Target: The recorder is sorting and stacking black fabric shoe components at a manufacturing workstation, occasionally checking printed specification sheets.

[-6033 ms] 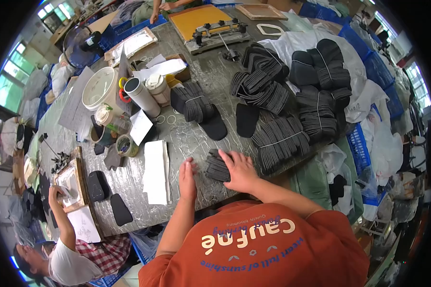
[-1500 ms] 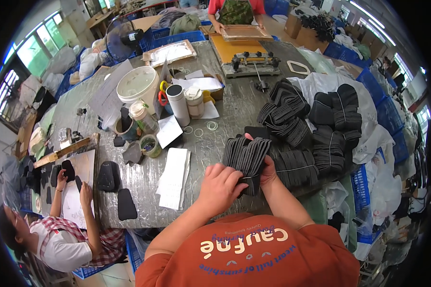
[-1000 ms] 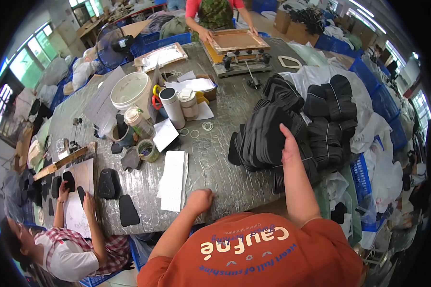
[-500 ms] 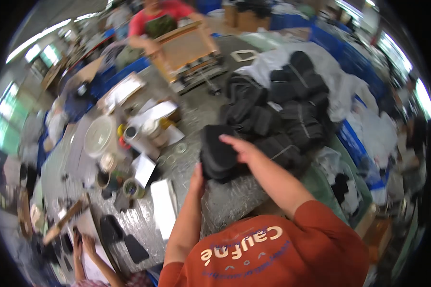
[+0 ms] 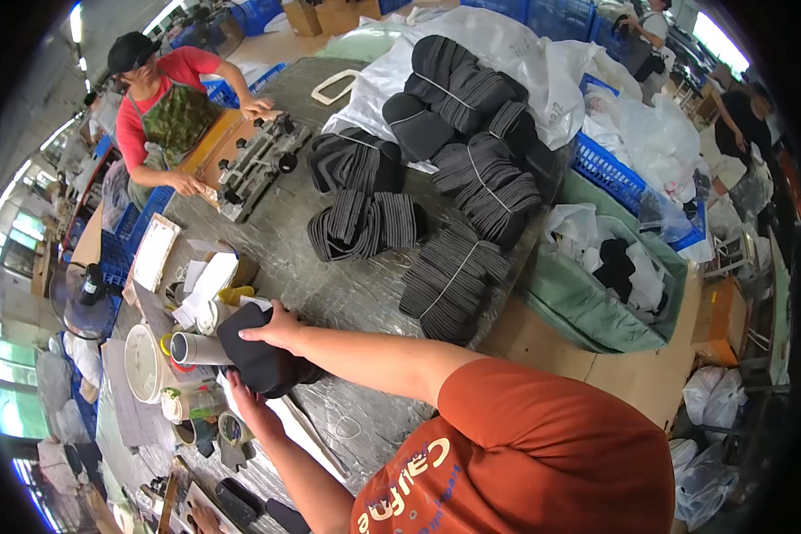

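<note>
Between my two hands is a stack of black insole-shaped pads [image 5: 265,363], just above the table and against a grey-white tube [image 5: 198,349]. My right hand [image 5: 280,329] presses on the stack's upper side, thumb stretched across it. Along the lower side my left hand [image 5: 251,405] grips it, partly hidden by the pads. To the right lie several bundles of similar black pads, such as a nearer one [image 5: 454,283] with a pale band round it. Another loosely fanned pile [image 5: 365,227] sits beyond my right forearm.
White tubs [image 5: 142,363], tape rolls and papers crowd the left. Across the table [image 5: 329,303] a person in red holds a wooden frame [image 5: 214,156] with a metal clamp bar. A green-lined bin [image 5: 587,307] stands right. Another person's hand [image 5: 206,521] shows lower left.
My hands have carried the stack of black pads leftward across the table, away from the bundles, to the tubs and tube. The view has turned too. The person in red has lowered the frame.
</note>
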Tool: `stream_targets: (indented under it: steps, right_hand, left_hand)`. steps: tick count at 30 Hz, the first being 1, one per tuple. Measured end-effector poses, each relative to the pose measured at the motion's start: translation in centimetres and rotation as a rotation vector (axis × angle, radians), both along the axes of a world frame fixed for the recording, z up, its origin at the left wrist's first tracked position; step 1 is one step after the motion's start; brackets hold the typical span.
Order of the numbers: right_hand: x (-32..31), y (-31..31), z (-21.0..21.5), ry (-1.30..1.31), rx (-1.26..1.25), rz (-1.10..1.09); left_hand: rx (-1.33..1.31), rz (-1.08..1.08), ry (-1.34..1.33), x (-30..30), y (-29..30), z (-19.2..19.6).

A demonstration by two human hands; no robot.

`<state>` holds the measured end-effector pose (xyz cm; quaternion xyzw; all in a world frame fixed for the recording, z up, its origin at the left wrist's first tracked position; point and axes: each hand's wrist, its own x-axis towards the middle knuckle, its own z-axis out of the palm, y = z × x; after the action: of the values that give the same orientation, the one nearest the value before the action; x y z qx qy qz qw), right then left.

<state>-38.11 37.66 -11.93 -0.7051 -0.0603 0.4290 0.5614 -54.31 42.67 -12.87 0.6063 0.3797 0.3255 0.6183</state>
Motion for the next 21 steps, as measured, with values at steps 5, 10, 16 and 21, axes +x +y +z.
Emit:
stream_targets:
  steps: [5,10,16,21]
  right_hand:
    - [1.4,-4.5,0.3,0.001,0.473,0.034]
    - [9.3,-20.4,1.4,-1.034,0.152,-0.132]
    - [14.9,-33.6,-3.9,-0.786,-0.238,-0.194]
    - [12.3,-33.1,-3.2,-1.041,-0.403,-0.056]
  left_hand:
    - [0.124,-0.081,0.157,0.7,-1.2,1.3]
    - [0.274,0.036,0.243,0.2,-1.6,2.5]
    - [0.679,0.158,0.034,2.5,-9.1,3.3]
    - [0.51,-0.573,0.096,9.3,-18.8,-0.8]
